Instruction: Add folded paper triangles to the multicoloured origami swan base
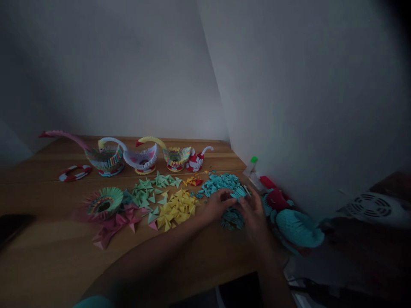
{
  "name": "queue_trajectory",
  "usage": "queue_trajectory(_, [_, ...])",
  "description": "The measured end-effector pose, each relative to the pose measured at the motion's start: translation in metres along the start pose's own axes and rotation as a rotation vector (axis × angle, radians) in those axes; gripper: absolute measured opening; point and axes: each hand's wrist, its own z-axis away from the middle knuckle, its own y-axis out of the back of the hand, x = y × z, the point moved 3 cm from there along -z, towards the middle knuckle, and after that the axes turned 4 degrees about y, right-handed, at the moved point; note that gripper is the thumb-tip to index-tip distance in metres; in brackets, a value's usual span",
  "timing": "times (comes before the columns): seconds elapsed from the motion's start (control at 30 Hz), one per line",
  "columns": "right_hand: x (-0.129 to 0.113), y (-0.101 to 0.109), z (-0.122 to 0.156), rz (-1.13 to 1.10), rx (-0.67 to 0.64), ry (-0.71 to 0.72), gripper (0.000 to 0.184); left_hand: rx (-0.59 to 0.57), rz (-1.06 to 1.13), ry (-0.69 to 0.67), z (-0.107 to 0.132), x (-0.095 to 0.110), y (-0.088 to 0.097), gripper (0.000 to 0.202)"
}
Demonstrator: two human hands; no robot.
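Observation:
My left hand (219,204) and my right hand (254,210) meet over the right part of the table. Between their fingertips is a small turquoise strip of folded paper pieces (238,193), both hands closed on it. Just below the hands sits a rounded teal cluster of joined paper pieces (231,219). A heap of loose turquoise folded pieces (221,182) lies right behind my fingers. To the left of my left hand are yellow folded pieces (178,208). Dim light blurs the fine detail of the strip.
Several paper swans (141,160) stand along the back of the wooden table (154,265). A round paper piece (105,204) and pink pieces (115,226) lie left; green pieces (146,190) lie behind. At right are a turquoise-and-red paper model (298,229), a green-capped bottle (251,166) and a white vented device (369,207).

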Motion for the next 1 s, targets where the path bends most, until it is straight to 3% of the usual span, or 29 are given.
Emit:
queue_trajectory(0.13, [0.006, 0.001, 0.006, 0.186, -0.041, -0.038, 0.057, -0.006, 0.166, 0.126, -0.004, -0.006, -0.008, 0.024])
queue_trajectory(0.3, [0.005, 0.025, -0.004, 0.353, -0.091, -0.006, 0.044, -0.130, 0.278, 0.301, -0.005, -0.003, 0.000, 0.041])
queue_trajectory(0.43, [-0.004, 0.026, -0.008, 0.387, -0.236, 0.016, 0.043, -0.210, 0.308, 0.387, -0.004, -0.002, 0.003, 0.042])
queue_trajectory(0.5, [-0.007, 0.021, -0.007, 0.382, -0.264, 0.013, 0.039, -0.213, 0.326, 0.395, -0.003, -0.003, 0.002, 0.038])
queue_trajectory(0.77, [0.001, 0.015, -0.007, 0.255, -0.039, 0.069, 0.038, -0.181, 0.473, 0.372, 0.002, -0.005, -0.009, 0.038])
queue_trajectory(1.0, [0.007, 0.017, -0.007, 0.266, -0.090, 0.054, 0.039, -0.098, 0.532, 0.357, 0.004, -0.007, -0.010, 0.033])
